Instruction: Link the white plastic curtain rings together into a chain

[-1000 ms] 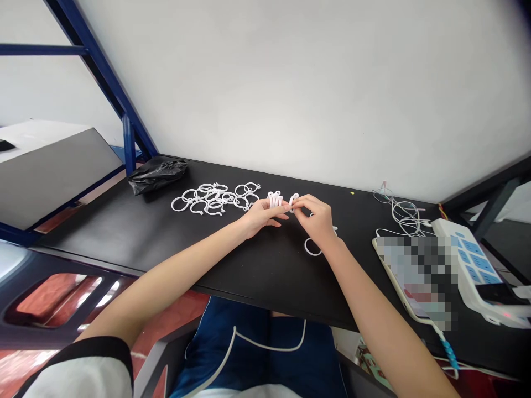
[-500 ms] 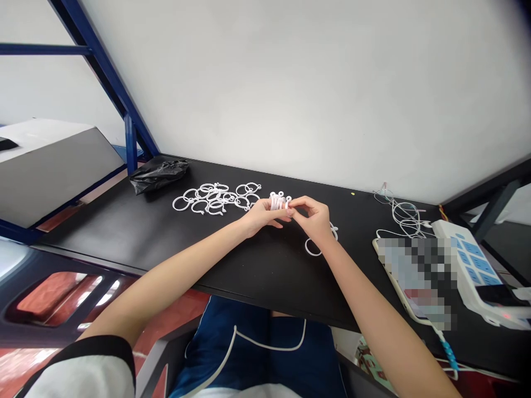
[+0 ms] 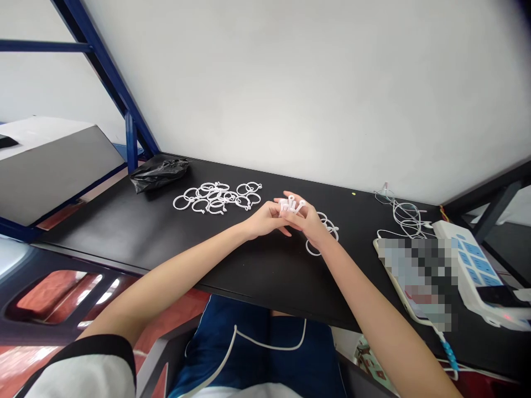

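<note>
Several white curtain rings with small eyelets (image 3: 291, 203) are bunched together between my two hands, above the black table. My right hand (image 3: 307, 220) is wrapped round the bunch, its thumb in front and its fingers behind. From the left, my left hand (image 3: 264, 220) pinches the same bunch, with some lower fingers stretched out beneath it. The lower part of the held rings is hidden by my fingers. To the left lies a loose pile of white curtain rings (image 3: 213, 194). A few more rings (image 3: 312, 252) lie partly hidden behind my right wrist.
A crumpled black plastic bag (image 3: 160, 175) lies at the table's back left. On the right are tangled white cables (image 3: 404, 218), a phone (image 3: 392, 282) with its screen blurred out, and a white power strip (image 3: 460, 271). A wall stands behind the table (image 3: 257, 276).
The bunch of rings has shifted slightly right and its eyelets have tilted. My right hand has gone from pinching one eyelet to closing round the bunch.
</note>
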`<state>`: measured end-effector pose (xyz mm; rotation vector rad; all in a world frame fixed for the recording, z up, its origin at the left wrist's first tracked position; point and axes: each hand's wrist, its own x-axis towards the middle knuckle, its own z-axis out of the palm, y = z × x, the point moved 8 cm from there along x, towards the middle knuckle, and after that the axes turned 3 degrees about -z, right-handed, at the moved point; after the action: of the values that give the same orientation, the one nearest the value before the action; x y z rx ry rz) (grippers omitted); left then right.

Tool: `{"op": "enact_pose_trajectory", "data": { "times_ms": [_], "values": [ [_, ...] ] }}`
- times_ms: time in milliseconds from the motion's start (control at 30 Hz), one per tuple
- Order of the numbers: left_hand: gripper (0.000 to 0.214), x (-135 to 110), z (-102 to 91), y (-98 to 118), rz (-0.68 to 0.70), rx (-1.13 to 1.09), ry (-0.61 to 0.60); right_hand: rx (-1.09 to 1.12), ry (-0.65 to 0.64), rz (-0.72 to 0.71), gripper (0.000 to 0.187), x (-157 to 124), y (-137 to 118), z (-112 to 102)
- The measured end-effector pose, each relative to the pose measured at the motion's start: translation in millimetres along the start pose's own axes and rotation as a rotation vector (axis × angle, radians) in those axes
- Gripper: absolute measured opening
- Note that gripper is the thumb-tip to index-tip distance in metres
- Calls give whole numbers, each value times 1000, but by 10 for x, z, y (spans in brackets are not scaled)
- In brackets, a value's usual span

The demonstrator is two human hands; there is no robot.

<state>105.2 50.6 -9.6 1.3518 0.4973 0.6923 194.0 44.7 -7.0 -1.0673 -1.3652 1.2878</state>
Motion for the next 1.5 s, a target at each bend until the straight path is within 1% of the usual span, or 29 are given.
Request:
{"op": "enact_pose_trajectory", "data": {
  "times_ms": [67,133,200,267,400,467,600,667,767,833,933,1033,1100,1200,1367,1433,1500],
  "values": [
    [48,0,32,-29,-31,5,-44,4,-19,-11,60,-19,-40,41],
    [49,2,31,-78,-80,11,-58,-13,1,-46,48,-19,-78,33],
    [51,2,20,-125,-131,16,-69,-32,5,-61,42,-13,-84,30],
    [51,-4,8,-153,-170,21,-87,-42,-21,-51,40,-8,-69,45],
    [47,-34,-12,-167,-237,8,-151,-38,-129,39,43,-28,-17,99],
    [48,-60,2,-163,-270,-2,-216,-51,-180,72,45,-46,-16,116],
    [45,-118,93,-150,-311,4,-375,-129,-273,80,46,-87,-36,185],
    [40,-147,158,-158,-335,8,-455,-138,-331,127,51,-121,4,255],
    [40,-191,233,-170,-374,16,-562,-126,-392,227,66,-168,86,311],
    [42,-193,219,-140,-364,-1,-570,-86,-393,227,73,-164,69,276],
    [43,-193,155,-72,-337,-32,-557,8,-429,119,72,-135,-67,193],
    [40,-240,143,-45,-356,-37,-612,-5,-442,35,60,-108,-152,105],
    [41,-278,159,-40,-379,-40,-651,-5,-441,41,50,-102,-135,92],
    [42,-327,186,-45,-425,-32,-690,70,-488,96,42,-133,-69,174],
    [45,-394,189,-54,-462,80,-756,172,-601,140,39,-219,-48,355],
    [45,-386,151,-42,-448,125,-739,174,-635,147,38,-249,-67,402],
    [44,-360,104,-7,-420,149,-695,162,-654,151,37,-273,-101,432]
  ]
}}
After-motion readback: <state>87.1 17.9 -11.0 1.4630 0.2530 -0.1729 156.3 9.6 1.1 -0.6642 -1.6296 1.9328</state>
